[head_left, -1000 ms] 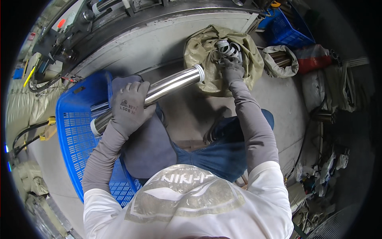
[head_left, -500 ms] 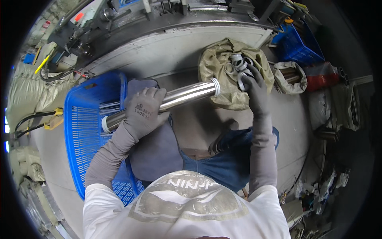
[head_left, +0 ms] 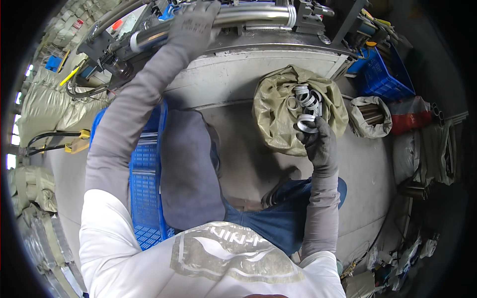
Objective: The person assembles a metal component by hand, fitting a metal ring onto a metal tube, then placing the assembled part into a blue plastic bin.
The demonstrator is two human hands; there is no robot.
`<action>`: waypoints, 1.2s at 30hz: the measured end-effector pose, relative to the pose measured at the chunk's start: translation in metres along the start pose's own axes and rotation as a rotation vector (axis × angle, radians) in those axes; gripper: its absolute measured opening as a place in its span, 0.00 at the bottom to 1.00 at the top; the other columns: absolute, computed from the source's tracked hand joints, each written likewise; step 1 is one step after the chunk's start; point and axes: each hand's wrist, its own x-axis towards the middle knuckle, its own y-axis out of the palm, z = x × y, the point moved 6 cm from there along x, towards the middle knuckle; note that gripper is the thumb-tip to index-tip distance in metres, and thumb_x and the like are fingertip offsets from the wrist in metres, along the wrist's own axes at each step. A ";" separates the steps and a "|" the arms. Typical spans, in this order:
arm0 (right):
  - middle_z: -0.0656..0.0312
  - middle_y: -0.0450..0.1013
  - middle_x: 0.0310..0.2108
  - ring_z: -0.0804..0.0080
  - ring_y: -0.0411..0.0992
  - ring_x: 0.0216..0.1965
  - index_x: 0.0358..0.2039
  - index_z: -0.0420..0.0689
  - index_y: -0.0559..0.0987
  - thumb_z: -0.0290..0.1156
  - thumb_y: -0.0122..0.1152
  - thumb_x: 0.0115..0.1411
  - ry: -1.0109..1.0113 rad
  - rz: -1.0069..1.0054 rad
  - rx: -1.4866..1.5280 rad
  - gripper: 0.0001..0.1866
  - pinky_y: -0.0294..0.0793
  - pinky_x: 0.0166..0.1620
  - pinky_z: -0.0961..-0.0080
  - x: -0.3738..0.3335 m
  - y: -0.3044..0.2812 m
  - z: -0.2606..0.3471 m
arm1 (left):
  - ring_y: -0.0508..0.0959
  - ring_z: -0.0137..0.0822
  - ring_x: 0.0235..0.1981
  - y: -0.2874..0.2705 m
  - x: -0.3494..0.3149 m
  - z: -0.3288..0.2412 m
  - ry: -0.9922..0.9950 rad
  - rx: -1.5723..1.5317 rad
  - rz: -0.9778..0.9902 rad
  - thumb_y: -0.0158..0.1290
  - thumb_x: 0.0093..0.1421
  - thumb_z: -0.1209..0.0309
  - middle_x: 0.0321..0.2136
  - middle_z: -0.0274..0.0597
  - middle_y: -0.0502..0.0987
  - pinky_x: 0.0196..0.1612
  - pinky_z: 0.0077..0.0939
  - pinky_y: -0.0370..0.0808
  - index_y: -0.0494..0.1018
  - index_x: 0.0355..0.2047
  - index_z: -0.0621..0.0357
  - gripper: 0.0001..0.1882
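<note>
The left hand (head_left: 193, 30), gloved in grey, wraps a shiny metal tube (head_left: 248, 16) over the workbench (head_left: 268, 43); I can't tell whether the tube rests there. White collars (head_left: 291, 17) sit at its 2 ends. The right hand (head_left: 323, 148), also gloved, pinches 1 white ring (head_left: 307, 130) above the open tan sack (head_left: 276, 130), where more rings (head_left: 312, 100) lie heaped.

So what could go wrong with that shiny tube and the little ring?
The tube looks smooth and only the left hand grips it, so it might slip and bang the machine.
That hand is close to metal parts, so fingers could perhaps get pinched.
The right hand holds the ring by the fingertips, so it might drop.
</note>
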 end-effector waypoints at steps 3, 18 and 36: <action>0.50 0.81 0.44 0.71 0.79 0.35 0.60 0.35 0.72 0.24 0.53 0.70 0.280 0.059 0.177 0.19 0.76 0.32 0.80 -0.004 0.030 0.017 | 0.72 0.52 0.63 0.054 0.051 0.029 -0.143 0.113 0.297 0.60 0.60 0.61 0.58 0.54 0.75 0.66 0.44 0.68 0.66 0.64 0.58 0.34; 0.56 0.75 0.57 0.68 0.76 0.53 0.64 0.41 0.72 0.27 0.57 0.71 -0.030 0.087 -0.293 0.22 0.81 0.54 0.70 0.006 0.034 0.014 | 0.67 0.56 0.68 0.120 0.028 0.043 0.096 0.013 0.058 0.58 0.62 0.59 0.63 0.55 0.71 0.70 0.48 0.63 0.60 0.69 0.60 0.38; 0.53 0.80 0.51 0.70 0.78 0.47 0.59 0.33 0.74 0.16 0.64 0.62 0.127 -0.035 -0.565 0.24 0.80 0.51 0.73 0.012 -0.004 -0.045 | 0.75 0.39 0.60 0.162 -0.688 0.085 -0.347 0.005 1.469 0.49 0.67 0.65 0.55 0.37 0.80 0.57 0.47 0.70 0.81 0.51 0.46 0.16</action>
